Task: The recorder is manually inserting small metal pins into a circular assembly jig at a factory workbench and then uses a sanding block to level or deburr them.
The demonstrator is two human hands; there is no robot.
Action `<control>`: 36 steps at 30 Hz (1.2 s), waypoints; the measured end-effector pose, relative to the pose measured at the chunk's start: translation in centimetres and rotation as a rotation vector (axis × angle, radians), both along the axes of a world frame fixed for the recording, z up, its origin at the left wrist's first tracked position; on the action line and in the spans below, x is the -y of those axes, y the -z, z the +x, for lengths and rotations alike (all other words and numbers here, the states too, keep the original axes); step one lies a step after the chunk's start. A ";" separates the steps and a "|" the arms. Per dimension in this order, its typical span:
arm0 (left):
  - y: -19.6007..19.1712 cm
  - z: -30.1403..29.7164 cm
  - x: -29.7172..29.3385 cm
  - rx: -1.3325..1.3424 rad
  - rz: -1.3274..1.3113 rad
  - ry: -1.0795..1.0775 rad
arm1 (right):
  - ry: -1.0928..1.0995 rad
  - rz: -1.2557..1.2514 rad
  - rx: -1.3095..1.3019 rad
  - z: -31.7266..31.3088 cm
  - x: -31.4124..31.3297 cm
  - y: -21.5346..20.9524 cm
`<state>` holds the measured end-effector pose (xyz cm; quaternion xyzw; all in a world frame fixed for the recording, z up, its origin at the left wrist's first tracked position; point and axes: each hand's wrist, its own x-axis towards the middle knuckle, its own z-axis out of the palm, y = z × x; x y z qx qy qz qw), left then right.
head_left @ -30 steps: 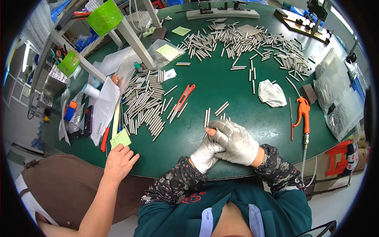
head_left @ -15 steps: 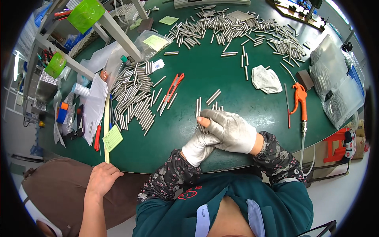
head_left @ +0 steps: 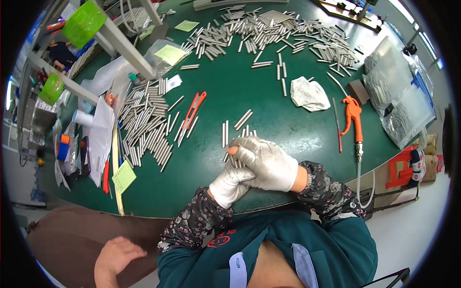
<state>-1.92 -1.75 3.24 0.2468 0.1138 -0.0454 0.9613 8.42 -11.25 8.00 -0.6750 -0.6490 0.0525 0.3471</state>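
My left hand (head_left: 230, 186), in a white glove, is closed near the table's front edge, around several short metal rods (head_left: 235, 162) whose ends show between the two hands. My right hand (head_left: 270, 164), in a greyed white glove with a bare thumb tip, folds over the left hand and the same rods; its fingers are partly hidden. Just beyond the hands lie a pair of upright-lying metal rods (head_left: 224, 134), a slanted pair (head_left: 243, 120) and a few more rods partly covered by my right hand.
Heaps of metal rods (head_left: 150, 122) lie left and far across the green table (head_left: 221, 86). An orange-red utility knife (head_left: 192, 117) rests left of centre. Rightward are a white cloth (head_left: 309, 94), an orange air gun (head_left: 354, 117) and plastic bags (head_left: 391, 72). Another person's hand (head_left: 117, 257) is at lower left.
The whole view has shifted, so the table and its things appear further left. The other person's hand has left the yellowish strip at the table edge and dropped lower. My hands stay clasped together.
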 end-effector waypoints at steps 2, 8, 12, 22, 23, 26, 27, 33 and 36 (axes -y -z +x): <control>-0.2 -0.1 0.0 -0.003 0.005 -0.015 | -0.007 0.066 -0.015 -0.1 -0.1 0.5; -1.4 0.7 0.4 -0.006 0.151 -0.050 | -0.087 0.241 0.093 0.5 0.0 0.8; -0.7 0.6 0.3 0.049 0.346 -0.206 | 0.023 0.190 -0.007 1.2 2.3 -2.3; 0.0 0.7 1.9 0.037 0.739 -0.232 | 0.975 -0.066 0.380 11.9 13.1 -3.3; 0.2 0.9 1.9 0.063 0.770 -0.229 | 0.974 -0.041 0.383 11.6 13.4 -3.1; 0.4 0.6 1.8 0.075 0.771 -0.231 | 0.840 -0.070 0.307 10.8 13.0 -2.5; 0.5 0.5 1.8 0.092 0.799 -0.241 | 0.829 -0.073 0.302 10.6 12.8 -2.7; 0.8 0.7 1.9 0.091 0.755 -0.278 | 0.413 -0.059 0.228 5.3 9.5 -4.7; 1.1 0.7 2.0 0.153 0.766 -0.232 | 0.238 -0.168 0.186 3.4 8.1 -3.8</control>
